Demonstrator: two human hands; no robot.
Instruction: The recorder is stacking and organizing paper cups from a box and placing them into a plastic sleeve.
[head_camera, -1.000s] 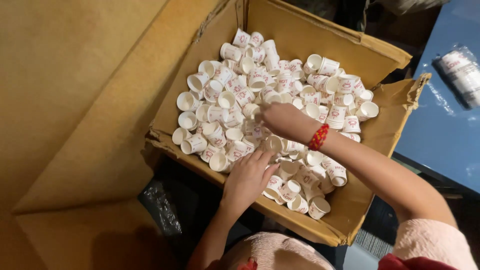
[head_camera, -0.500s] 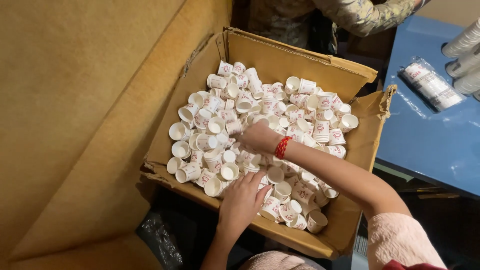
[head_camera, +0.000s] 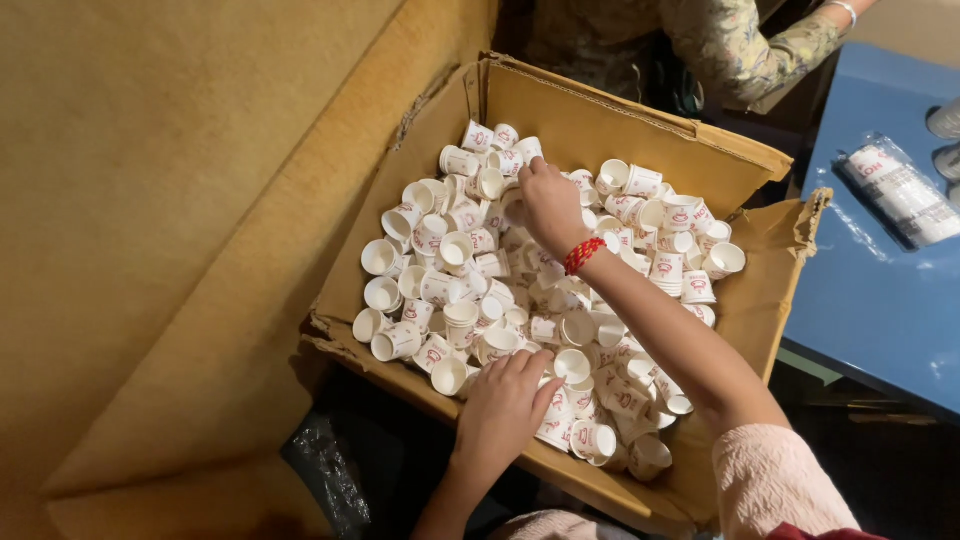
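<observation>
Hands first: the left hand (head_camera: 505, 405) lies palm down at the near edge of the cardboard box (head_camera: 610, 125), fingers loosely curled over the small white paper cups (head_camera: 455, 250) heaped inside; whether it grips one I cannot tell. Further in, the right hand (head_camera: 550, 205), a red beaded band (head_camera: 582, 255) on its wrist, reaches to the far side of the heap, fingertips closed down among the cups, though what they pinch is hidden. Beyond the box, another person's patterned sleeve (head_camera: 735, 50) shows. Off to the right, a wrapped stack of cups (head_camera: 900, 190) lies on a blue table (head_camera: 880, 300).
</observation>
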